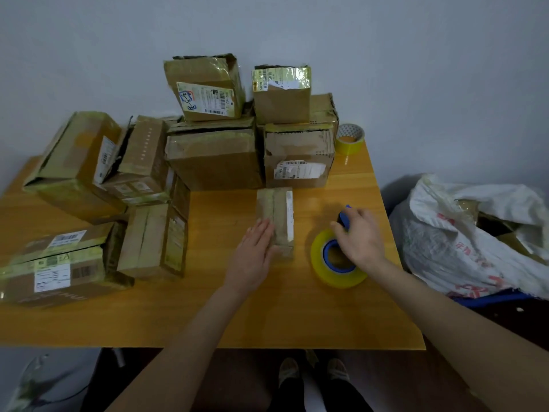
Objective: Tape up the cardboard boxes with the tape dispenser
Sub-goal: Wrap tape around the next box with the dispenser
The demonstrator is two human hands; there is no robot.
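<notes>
The left hand (255, 254) lies flat, fingers straight, on a small box (282, 215) in the middle of the counter (208, 316). The right hand (361, 236) clamps its fingers on the tape dispenser (319, 263), which stands just beside the box.

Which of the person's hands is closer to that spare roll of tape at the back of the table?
The right hand. It grips the tape dispenser almost straight in front of the spare roll; the left hand rests on the small box, further to the left.
</notes>
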